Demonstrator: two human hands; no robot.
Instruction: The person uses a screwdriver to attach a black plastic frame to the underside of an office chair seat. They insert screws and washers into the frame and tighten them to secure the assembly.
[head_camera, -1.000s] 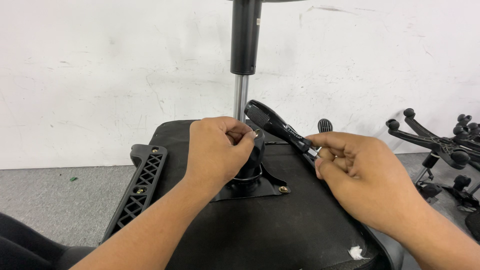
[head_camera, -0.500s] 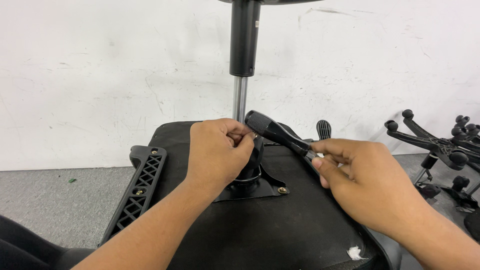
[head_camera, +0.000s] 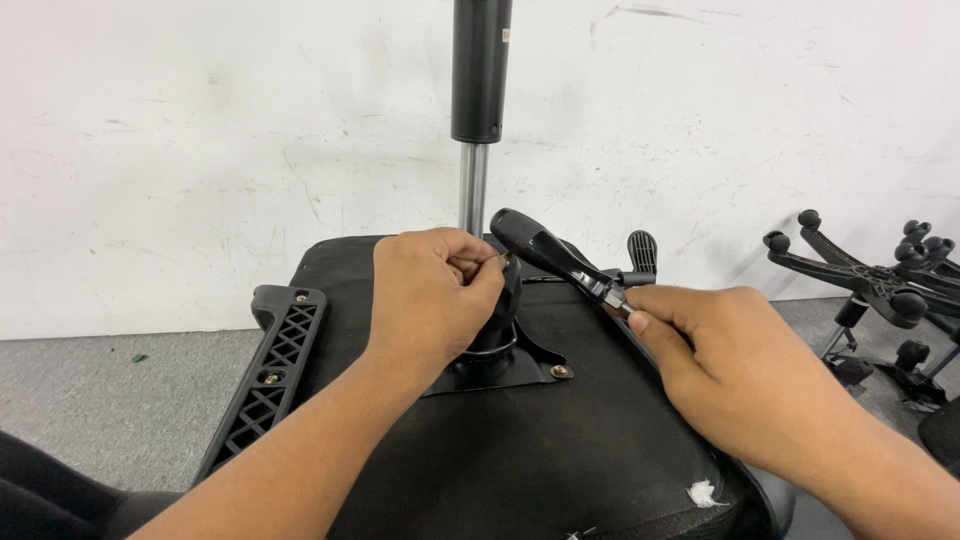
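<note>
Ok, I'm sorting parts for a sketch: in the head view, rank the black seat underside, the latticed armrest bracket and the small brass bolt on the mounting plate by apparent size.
1. Black seat underside
2. Latticed armrest bracket
3. Brass bolt

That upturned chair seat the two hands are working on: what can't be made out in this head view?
- Head view: whatever the left hand pinches at the mechanism; its curled fingers cover it.
- Head view: the lever's lower end, hidden under the right hand.
- Head view: the gas cylinder's top, cut off by the upper edge.
- Head view: the star bases, cut off by the right edge.
- Head view: the seat underside's near part, behind both forearms.
</note>
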